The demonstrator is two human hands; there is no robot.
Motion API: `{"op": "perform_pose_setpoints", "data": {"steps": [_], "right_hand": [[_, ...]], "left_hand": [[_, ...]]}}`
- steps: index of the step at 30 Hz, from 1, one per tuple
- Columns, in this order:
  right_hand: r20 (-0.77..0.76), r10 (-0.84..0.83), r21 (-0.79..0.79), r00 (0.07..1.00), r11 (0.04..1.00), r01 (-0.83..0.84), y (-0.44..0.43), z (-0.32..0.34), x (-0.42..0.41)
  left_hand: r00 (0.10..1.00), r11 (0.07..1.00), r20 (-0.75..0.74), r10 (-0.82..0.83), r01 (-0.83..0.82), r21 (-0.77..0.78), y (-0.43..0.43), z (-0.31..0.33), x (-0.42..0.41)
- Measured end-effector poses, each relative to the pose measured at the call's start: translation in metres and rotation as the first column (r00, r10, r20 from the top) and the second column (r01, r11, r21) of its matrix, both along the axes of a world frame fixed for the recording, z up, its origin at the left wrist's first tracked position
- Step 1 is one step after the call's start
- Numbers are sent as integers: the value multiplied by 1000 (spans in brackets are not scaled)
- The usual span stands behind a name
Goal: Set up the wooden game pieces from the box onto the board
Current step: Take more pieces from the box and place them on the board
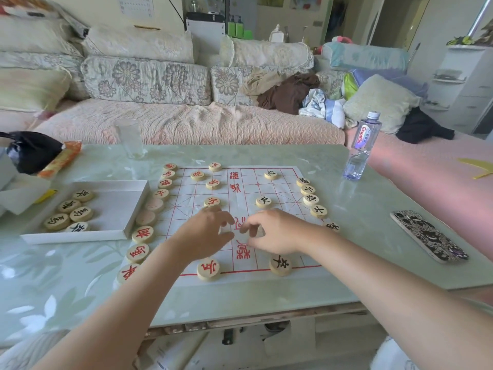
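Note:
The paper board point(184, 200) with a red grid lies mid-table. Red-lettered wooden discs point(143, 234) line its left edge and black-lettered discs point(310, 200) its right edge, with a few more discs on the grid. The white box point(74, 237) at the left holds several black-lettered pieces point(81, 214). My left hand point(205, 233) and my right hand point(272, 232) meet over the board's middle. Each pinches a pale disc against the grid, mostly hidden by the fingers. A red piece point(208, 268) and a black piece point(280, 265) sit on the near line.
A water bottle point(362, 148) stands at the table's far right corner, and a phone point(428, 236) lies to the right. A drinking glass point(129, 138) stands behind the board. A black bag point(29, 150) and an orange packet point(60, 160) lie far left. A sofa runs behind the table.

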State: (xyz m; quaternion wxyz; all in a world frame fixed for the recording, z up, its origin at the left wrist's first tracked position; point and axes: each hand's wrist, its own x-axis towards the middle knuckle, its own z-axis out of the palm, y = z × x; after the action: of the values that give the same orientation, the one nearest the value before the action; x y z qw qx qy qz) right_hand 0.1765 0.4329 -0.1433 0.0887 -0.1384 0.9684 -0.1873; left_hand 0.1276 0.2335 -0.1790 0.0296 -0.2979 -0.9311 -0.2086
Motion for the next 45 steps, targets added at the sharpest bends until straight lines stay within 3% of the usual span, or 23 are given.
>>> {"op": "perform_pose_setpoints", "data": {"steps": [8,20,24,29,32,40,45], "right_hand": [[-83,44,-185,996,981,-59,-114,-5,-49],[-124,251,35,960,968,-249,-291,-11,-128],[-104,294,124,950,952,-281,-323,-18,-149],[-87,379,227,921,908,-352,-348,-28,-171],[-75,388,214,918,906,-365,-350,-33,-179],[-202,321,167,925,942,-291,-336,-42,-189],[-167,301,121,939,951,-284,-323,-44,-188]], "left_hand": [[963,962,-36,267,-265,66,-97,14,-25],[746,746,29,665,-666,18,-288,-1,-45],[733,733,44,679,-680,2,-310,-9,-47],[759,756,-70,647,-651,-69,-308,-9,-53],[769,763,-57,637,-639,-98,-305,-8,-58],[733,737,101,673,-653,-175,-278,-11,-70],[677,706,202,708,-668,-233,-263,-11,-82]]}}
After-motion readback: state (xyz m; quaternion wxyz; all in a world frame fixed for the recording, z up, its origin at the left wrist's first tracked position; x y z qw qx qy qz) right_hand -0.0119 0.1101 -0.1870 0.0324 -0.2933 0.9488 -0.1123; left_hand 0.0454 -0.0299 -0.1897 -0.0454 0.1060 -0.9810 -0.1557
